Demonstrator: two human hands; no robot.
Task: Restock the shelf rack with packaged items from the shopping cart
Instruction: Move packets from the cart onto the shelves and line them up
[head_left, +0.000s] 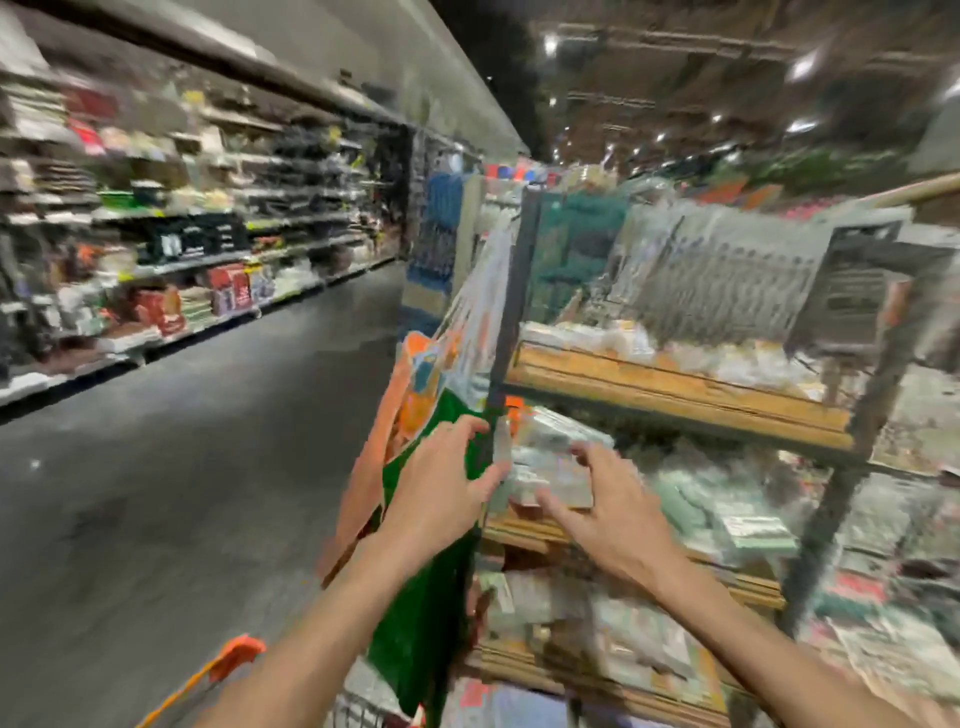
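Wooden boards edged the shelf rack (675, 395) in front of me, set in a dark metal frame, and everything was smeared by motion blur. My left hand (441, 488) reached in at the rack's front corner post, fingers spread wide, with nothing clearly closed in it. My right hand (613, 514) was spread as well, its fingertips on or just at a pale packaged item (550, 467) lying on the middle shelf; I could not tell whether I truly had hold of it. More pale packets (727, 514) lay along that shelf to the right. An orange and green bag (415, 415) hung beside the rack on the left. Low down, the shopping cart (228, 660) showed only its orange handle and a bit of wire.
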